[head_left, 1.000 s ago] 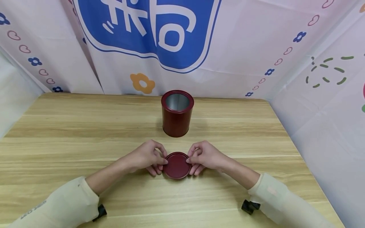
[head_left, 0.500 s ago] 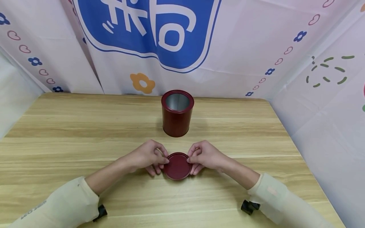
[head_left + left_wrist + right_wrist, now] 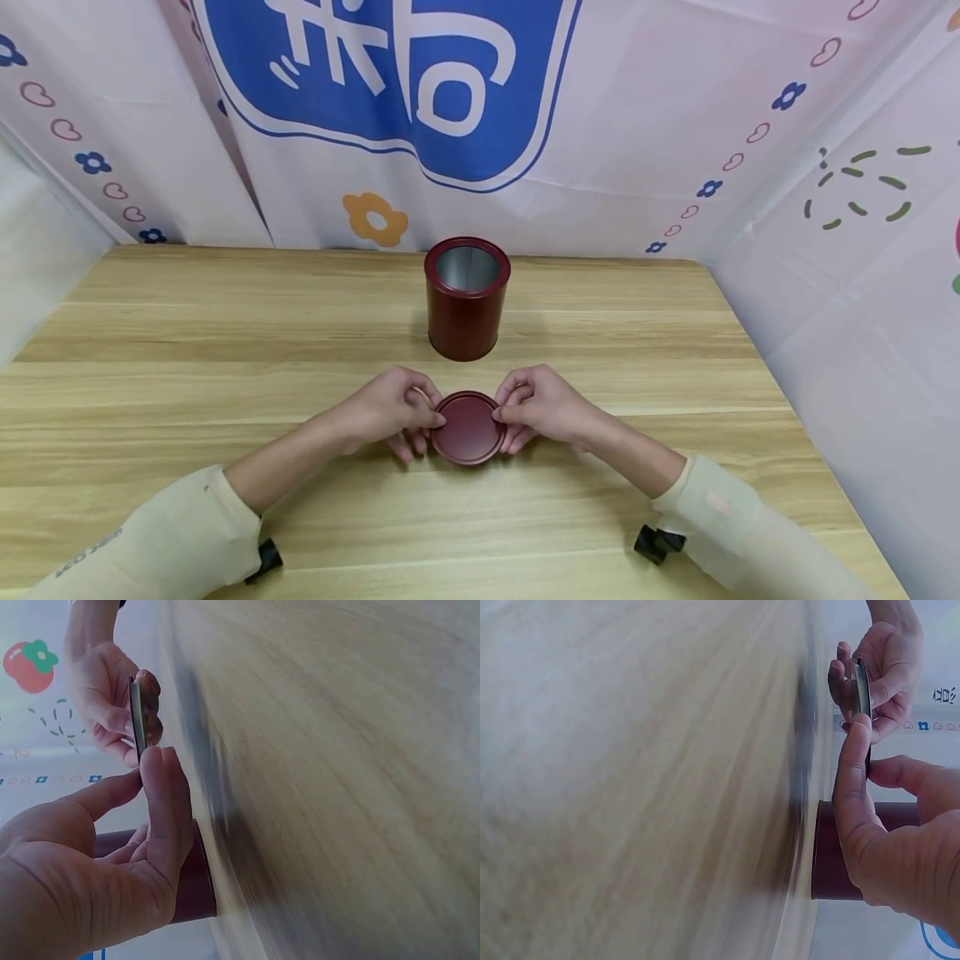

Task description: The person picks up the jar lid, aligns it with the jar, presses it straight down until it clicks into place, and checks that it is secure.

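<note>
Between both hands is a round dark red lid (image 3: 468, 429), pinched at its two opposite sides. My left hand (image 3: 395, 412) holds its left edge with the thumb on top and fingers beneath. At the right edge my right hand (image 3: 542, 410) pinches it in the same way. The left wrist view shows the lid (image 3: 137, 716) edge-on, raised above the tabletop; so does the right wrist view, where the lid (image 3: 863, 694) has a pale underside. Just beyond the hands stands an upright dark red can (image 3: 463, 325), its top uncovered and its silvery inside visible.
The wooden table (image 3: 187, 350) runs back to a printed white curtain (image 3: 622, 167) close behind the can. Another white cloth (image 3: 847, 333) borders the right side. Small black devices (image 3: 658, 543) sit by the sleeve cuffs.
The lid has shifted slightly away from me and its face has tilted a little, catching more light. Both hands keep their pinch; the can has not moved.
</note>
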